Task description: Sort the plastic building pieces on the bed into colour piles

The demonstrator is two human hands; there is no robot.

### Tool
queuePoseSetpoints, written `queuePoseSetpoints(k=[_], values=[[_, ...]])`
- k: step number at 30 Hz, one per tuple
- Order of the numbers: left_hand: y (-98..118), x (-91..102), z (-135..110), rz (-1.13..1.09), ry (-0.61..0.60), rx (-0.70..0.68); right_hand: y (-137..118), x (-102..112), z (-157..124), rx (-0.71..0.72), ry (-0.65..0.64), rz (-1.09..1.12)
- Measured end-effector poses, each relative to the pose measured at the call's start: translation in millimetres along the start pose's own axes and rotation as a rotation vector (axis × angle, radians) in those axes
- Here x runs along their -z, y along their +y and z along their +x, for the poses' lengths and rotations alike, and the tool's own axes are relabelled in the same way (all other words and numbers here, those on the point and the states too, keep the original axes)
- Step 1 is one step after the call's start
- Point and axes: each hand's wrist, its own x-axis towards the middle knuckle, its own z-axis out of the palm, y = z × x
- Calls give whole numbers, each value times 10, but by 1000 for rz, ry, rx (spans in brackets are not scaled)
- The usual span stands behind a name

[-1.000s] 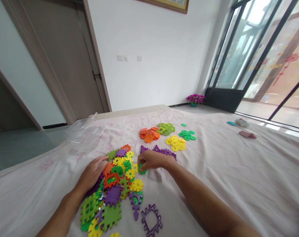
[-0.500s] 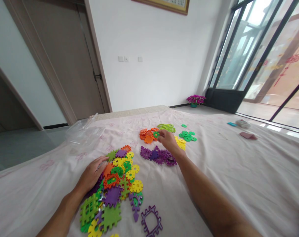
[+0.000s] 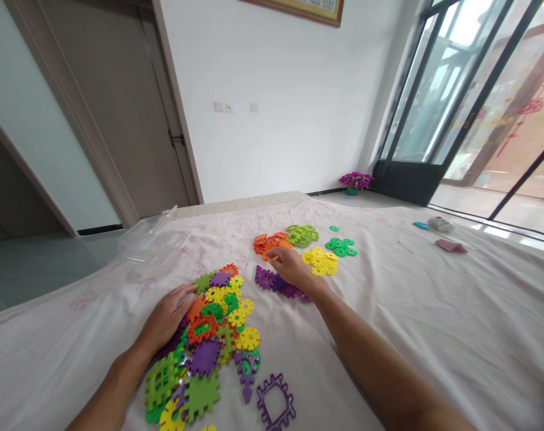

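Note:
My left hand lies against the left edge of a mixed heap of plastic building pieces, fingers stretched out and touching it. In the heap are notched purple squares, green squares, an orange frame piece and yellow flower-shaped discs. My right hand hovers between the orange pieces and the purple pieces, partly covering both. Its fingers are curled together and point left; whatever they hold, if anything, is hidden.
Yellow discs, light green discs and green discs lie in separate groups. A purple frame piece sits near the front. Clear plastic packaging rests at left; a pink cloth lies at right on the bedsheet.
My right hand has moved left and slightly nearer to me, uncovering the yellow discs. The green disc seen at its fingertips before is out of sight. My left hand stays put.

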Motion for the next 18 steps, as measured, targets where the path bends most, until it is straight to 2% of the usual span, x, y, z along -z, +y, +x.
queuePoseSetpoints(k=[5, 10, 18], values=[[8, 6, 10, -6, 4, -7, -180, -98, -93, 146, -159, -57], [-3, -2, 14, -17, 1, -3, -228, -159, -124, 230, -312, -150], [-51, -25, 10, -12, -7, -5, -229, -205, -141, 276, -336, -230]])
